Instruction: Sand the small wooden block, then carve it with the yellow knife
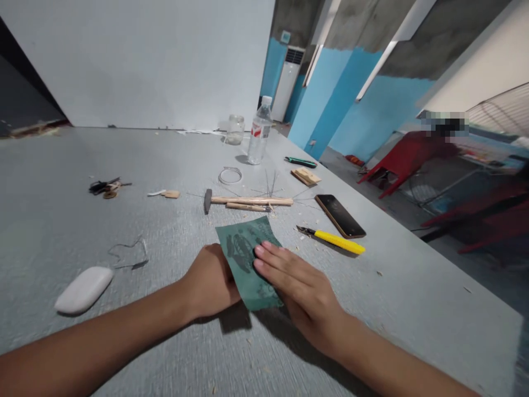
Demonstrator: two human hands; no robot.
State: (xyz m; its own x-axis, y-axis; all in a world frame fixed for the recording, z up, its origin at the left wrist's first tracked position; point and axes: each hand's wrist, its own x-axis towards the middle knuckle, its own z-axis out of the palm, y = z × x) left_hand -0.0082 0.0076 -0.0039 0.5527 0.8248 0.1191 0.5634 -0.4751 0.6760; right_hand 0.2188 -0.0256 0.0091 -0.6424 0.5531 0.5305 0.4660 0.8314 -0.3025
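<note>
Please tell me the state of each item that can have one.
Green sheet: curved, dark-marked, between the hands.
Plastic bottle: upright, capped.
Glass jar: upright, lid unclear.
Yellow cutter: blade out.
Green cutter: blade unclear.
Phone: face up, screen dark.
Hammer: lying down.
White ring: coiled.

Landmark: hammer point(248, 202). Nearer us, our left hand point(211, 280) sits behind the green sheet point(248, 259); our right hand point(303, 281) lies on its face. Yellow cutter point(336, 241) and phone point(340, 215) right of hammer, bottle point(259, 135) beyond.
</note>
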